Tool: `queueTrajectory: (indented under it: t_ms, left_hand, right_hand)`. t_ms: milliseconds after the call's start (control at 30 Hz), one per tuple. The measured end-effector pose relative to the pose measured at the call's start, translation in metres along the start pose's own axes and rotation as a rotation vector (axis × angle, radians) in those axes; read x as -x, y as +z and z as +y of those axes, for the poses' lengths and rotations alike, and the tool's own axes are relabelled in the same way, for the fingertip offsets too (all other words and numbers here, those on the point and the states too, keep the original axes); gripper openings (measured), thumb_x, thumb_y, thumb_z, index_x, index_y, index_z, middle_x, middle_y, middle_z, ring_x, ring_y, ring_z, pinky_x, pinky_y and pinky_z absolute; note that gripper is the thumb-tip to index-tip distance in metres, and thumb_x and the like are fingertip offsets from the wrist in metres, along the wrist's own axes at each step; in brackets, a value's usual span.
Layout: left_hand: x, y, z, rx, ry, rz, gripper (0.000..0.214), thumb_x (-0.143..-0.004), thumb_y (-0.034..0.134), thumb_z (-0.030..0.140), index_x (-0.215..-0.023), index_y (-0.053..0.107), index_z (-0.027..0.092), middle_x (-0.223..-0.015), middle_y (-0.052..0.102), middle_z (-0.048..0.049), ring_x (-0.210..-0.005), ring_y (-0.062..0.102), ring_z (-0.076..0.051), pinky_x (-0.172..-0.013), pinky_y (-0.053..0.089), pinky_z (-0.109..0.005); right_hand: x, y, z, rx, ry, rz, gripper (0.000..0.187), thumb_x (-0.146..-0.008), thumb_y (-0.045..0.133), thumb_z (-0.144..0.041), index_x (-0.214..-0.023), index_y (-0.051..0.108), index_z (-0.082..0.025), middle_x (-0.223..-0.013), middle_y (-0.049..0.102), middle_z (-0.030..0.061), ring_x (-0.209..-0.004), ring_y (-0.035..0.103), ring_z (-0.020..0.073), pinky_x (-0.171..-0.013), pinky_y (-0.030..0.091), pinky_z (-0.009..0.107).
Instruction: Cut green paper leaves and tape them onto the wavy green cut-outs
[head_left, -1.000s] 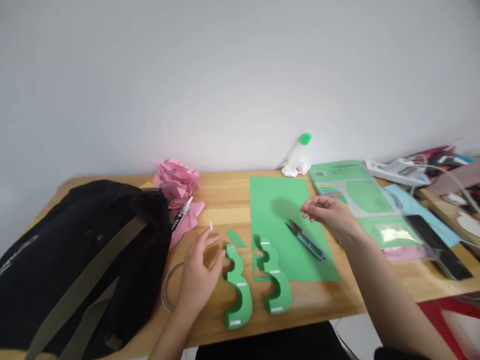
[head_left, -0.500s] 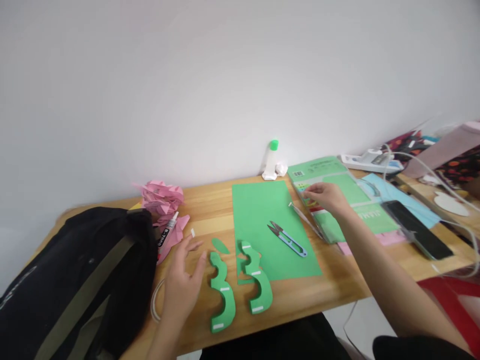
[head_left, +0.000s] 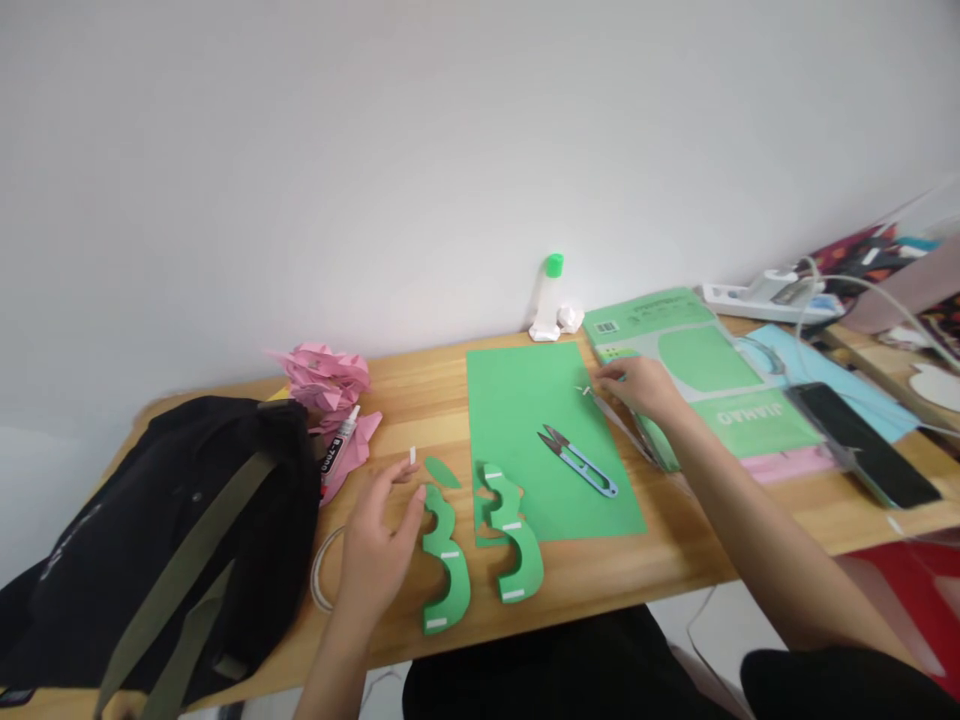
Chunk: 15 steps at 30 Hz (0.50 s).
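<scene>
My left hand (head_left: pixel 379 535) is raised over the table with thumb and index finger apart. A small white strip (head_left: pixel 412 455) clings to its index fingertip. Beside the thumb lies a curvy green paper piece (head_left: pixel 456 590) bearing white strips. A similar green piece (head_left: pixel 529 560) is to its right, partly on a green sheet (head_left: pixel 517 400). A green paper leaf shape (head_left: pixel 442 472) lies just above. My right hand (head_left: pixel 637 385) is pinched near the tip of a slim silvery thing (head_left: pixel 619 420), possibly tweezers; what its fingertips hold is too small to name. Blue thread snips (head_left: pixel 577 462) rest on the sheet.
A black bag (head_left: pixel 225 530) stands at left by a tape roll (head_left: pixel 319 570), glue tube (head_left: pixel 341 445) and crumpled pink paper (head_left: pixel 326 375). A green-capped bottle (head_left: pixel 549 300) is by the wall. Green paper packs (head_left: pixel 757 420), a phone (head_left: pixel 862 445) and a power strip (head_left: pixel 765 295) lie right.
My left hand has moved right, closer to the left green piece, with the white strip on its fingertip. My right hand has shifted left toward the slim silvery thing's tip. The view has shifted slightly.
</scene>
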<state>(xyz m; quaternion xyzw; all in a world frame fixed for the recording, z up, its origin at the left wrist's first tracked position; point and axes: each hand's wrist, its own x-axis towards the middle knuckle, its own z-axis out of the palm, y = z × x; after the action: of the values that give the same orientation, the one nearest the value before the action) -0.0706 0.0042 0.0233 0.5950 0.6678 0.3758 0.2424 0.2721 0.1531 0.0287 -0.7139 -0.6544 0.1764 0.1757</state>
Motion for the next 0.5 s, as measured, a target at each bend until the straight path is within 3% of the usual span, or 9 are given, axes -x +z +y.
queueTrajectory:
  t_ms: [100, 200, 333, 500]
  left_hand:
    - [0.002, -0.001, 0.006, 0.097, -0.046, -0.022, 0.03, -0.081, 0.059, 0.037, -0.105, 0.061, 0.018, -0.105, 0.069, -0.01, -0.102, 0.063, -0.026, -0.093, 0.049, -0.048]
    - [0.005, 0.0, 0.017, 0.318, -0.123, -0.11, 0.027, -0.081, 0.059, 0.034, -0.102, 0.061, 0.018, -0.102, 0.07, -0.01, -0.096, 0.066, -0.023, -0.089, 0.052, -0.043]
    - [0.011, 0.002, 0.029, 0.563, -0.195, -0.242, 0.025, -0.079, 0.061, 0.03, -0.102, 0.062, 0.019, -0.098, 0.072, -0.0088, -0.094, 0.067, -0.021, -0.085, 0.054, -0.038]
    - [0.02, 0.004, 0.03, 0.617, -0.179, -0.3, 0.022, -0.08, 0.061, 0.026, -0.1, 0.064, 0.019, -0.093, 0.071, -0.0065, -0.09, 0.066, -0.018, -0.082, 0.054, -0.034]
  right_hand:
    - [0.008, -0.005, -0.011, 0.021, -0.003, 0.016, 0.018, -0.074, 0.057, -0.021, -0.076, 0.074, -0.015, -0.079, 0.074, 0.0102, -0.077, 0.067, 0.025, -0.068, 0.045, 0.032]
    - [0.027, -0.007, -0.035, -0.007, -0.035, -0.021, 0.022, -0.08, 0.054, -0.027, -0.079, 0.072, -0.015, -0.066, 0.071, 0.0061, -0.062, 0.065, 0.0193, -0.061, 0.044, 0.029]
    - [0.067, 0.007, -0.079, -0.329, -0.242, -0.179, 0.027, -0.082, 0.054, -0.037, -0.082, 0.071, -0.016, -0.057, 0.065, 0.0018, -0.05, 0.059, 0.0146, -0.052, 0.043, 0.026]
    - [0.106, 0.038, -0.124, -0.604, -0.39, -0.411, 0.026, -0.085, 0.056, -0.035, -0.097, 0.068, -0.015, -0.079, 0.069, 0.0033, -0.056, 0.058, 0.01, -0.052, 0.043, 0.023]
